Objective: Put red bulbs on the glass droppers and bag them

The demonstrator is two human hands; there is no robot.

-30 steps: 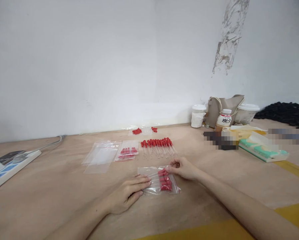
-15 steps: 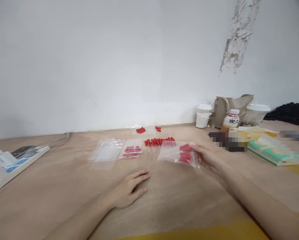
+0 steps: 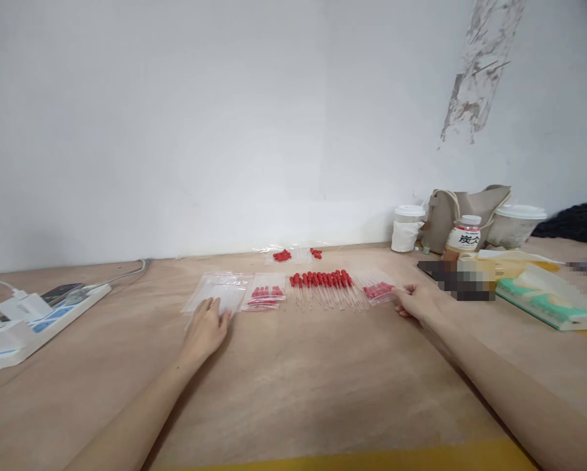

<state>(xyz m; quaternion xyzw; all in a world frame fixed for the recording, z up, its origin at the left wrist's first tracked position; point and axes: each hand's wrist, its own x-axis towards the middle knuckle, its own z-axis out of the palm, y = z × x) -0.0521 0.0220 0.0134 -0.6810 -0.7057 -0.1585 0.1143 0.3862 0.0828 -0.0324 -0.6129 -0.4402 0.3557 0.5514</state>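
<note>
My right hand [image 3: 415, 303] pinches the corner of a clear zip bag [image 3: 377, 289] holding several small red-handled tools with thin shafts. This bag lies at the right end of a row of loose red-handled tools [image 3: 325, 279], their thin shafts pointing toward me. My left hand [image 3: 207, 329] rests with extended fingers on the near edge of flat clear zip bags [image 3: 224, 288], which show nothing inside. Between those bags and the row lies another filled zip bag [image 3: 266, 294] with red handles in it.
Red pieces in clear plastic [image 3: 282, 255] lie by the wall. A power strip [image 3: 60, 324] with plugs is at left. On the right stand a lidded cup [image 3: 408, 229], a bottle [image 3: 464, 235], a bag [image 3: 440, 219] and a green tissue pack [image 3: 543, 297].
My right hand has lowered the filled zip bag onto the table, to the right of the tool row. My left hand has moved left and forward onto the flat bags.
</note>
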